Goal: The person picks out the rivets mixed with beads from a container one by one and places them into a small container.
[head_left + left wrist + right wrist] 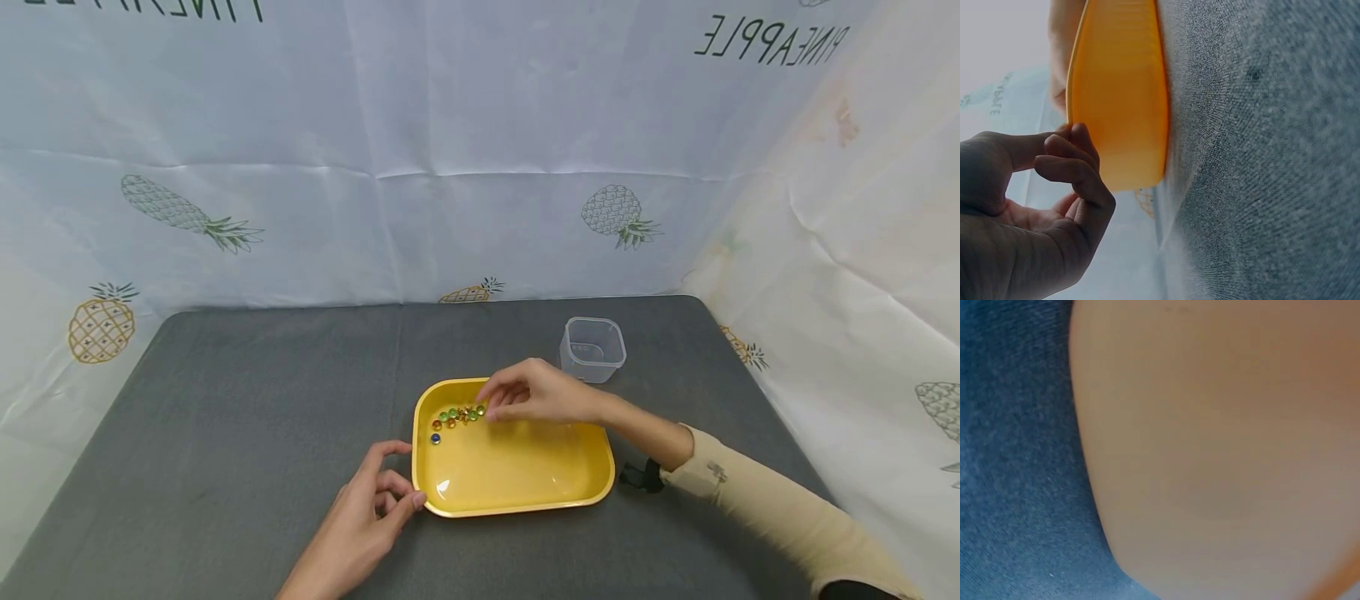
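A yellow tray [517,471] lies on the grey table, with several small shiny round beads [453,414] in green, amber and blue gathered in its far left part. Small gold pieces [463,416] sit among them. My left hand [360,517] holds the tray's near left corner, thumb and fingers at the rim; the left wrist view shows the fingertips on the tray's edge [1119,94]. Reaching over the far rim, my right hand [536,392] has its thumb and index fingertips apart, right beside the rightmost green bead. The right wrist view is filled by blurred skin, hiding the fingers.
A clear plastic container [592,350] stands behind the tray on the right. Under the right forearm is a black strap [642,476]. Pineapple-printed white curtains [480,100] hang behind and beside the grey table [247,400].
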The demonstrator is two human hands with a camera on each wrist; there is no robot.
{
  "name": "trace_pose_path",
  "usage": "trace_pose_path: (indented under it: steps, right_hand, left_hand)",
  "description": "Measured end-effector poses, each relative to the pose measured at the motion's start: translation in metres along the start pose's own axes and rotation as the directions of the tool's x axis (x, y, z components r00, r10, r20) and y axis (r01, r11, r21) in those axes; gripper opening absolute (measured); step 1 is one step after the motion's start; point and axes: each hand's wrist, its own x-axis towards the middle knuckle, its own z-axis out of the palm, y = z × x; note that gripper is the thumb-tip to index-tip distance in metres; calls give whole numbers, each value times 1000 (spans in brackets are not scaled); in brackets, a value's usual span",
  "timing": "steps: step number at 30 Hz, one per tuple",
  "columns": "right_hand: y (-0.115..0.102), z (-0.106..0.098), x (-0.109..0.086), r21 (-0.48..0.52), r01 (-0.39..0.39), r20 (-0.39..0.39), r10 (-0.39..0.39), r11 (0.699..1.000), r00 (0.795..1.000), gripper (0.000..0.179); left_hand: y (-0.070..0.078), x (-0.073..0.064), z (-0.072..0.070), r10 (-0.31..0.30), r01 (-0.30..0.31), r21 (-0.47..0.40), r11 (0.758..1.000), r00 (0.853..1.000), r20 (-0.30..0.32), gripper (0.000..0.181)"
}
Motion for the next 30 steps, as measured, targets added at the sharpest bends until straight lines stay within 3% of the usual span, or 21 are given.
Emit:
trace_pose_path:
  steps: [12,30]
  right_hand:
    - [7,12,8,25,-36,98,34,999,995,35]
    - [21,24,15,34,-76,104,72,997,992,37]
  left_hand:
    - [-1,0,0,2,-2,-1,1000,1000,-3,56]
    - [0,1,2,-16,16,7,1000,1000,-8,57]
